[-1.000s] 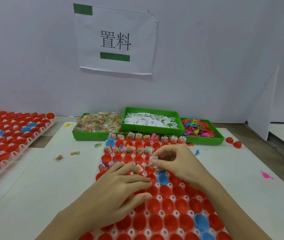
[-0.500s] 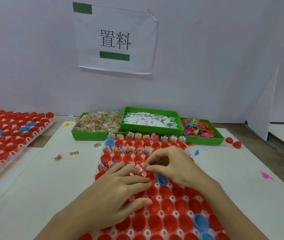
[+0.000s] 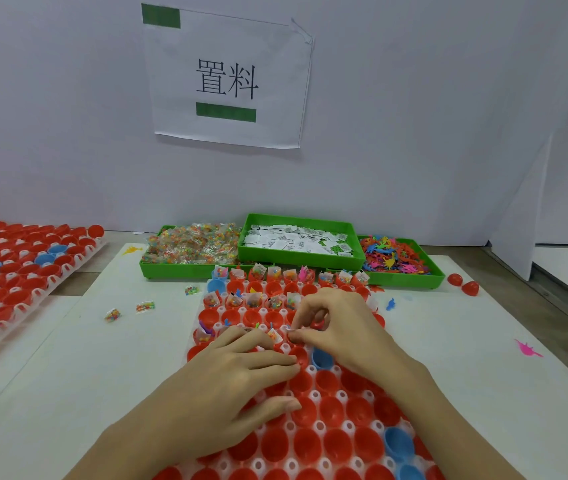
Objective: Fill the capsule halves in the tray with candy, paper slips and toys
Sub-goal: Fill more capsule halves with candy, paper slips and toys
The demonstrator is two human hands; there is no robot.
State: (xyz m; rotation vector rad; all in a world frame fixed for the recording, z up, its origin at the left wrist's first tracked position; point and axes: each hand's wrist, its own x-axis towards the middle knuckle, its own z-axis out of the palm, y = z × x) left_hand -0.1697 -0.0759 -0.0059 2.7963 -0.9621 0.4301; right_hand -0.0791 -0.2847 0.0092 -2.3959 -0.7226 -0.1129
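Hands point(image 3: 338, 327) — over glossy round capsule halves point(image 3: 331, 410).

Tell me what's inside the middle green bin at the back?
The middle green bin holds a loose pile of white paper slips printed with black marks. Its floor is covered by them, so anything underneath can't be seen.

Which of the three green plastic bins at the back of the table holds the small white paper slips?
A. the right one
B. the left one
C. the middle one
C: the middle green plastic bin holds the white paper slips, between the wrapped candy and the colourful plastic toys.
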